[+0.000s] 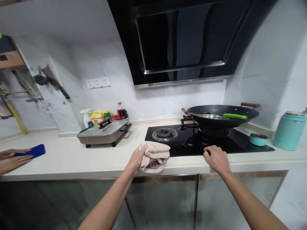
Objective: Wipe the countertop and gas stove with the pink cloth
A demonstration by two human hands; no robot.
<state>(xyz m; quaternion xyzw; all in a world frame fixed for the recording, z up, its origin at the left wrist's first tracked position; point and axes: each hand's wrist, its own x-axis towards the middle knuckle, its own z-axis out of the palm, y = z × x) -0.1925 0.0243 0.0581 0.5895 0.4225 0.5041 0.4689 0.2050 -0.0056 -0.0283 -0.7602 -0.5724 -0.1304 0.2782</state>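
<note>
A folded pale pink cloth (155, 153) with a purple patterned patch is gripped in my left hand (139, 158) at the counter's front edge, beside the stove's front left corner. My right hand (217, 156) rests at the front edge of the black glass stove (179, 148), its fingers curled in with nothing visible in them. Just beyond it are the stove's two knobs (190, 141). The left burner (165, 134) is bare. Over the right burner sits a large black wok (220, 110), holding a metal lid or bowl (211, 116) and a green-handled utensil (235, 116).
Another person's hands (16, 159) press a blue cloth (35, 150) on the counter at far left. An electric pan with glass lid (103, 134) stands left, bottles (97, 117) behind it. A teal jar (289, 131) and teal cup (258, 139) stand right. The range hood (184, 41) overhangs.
</note>
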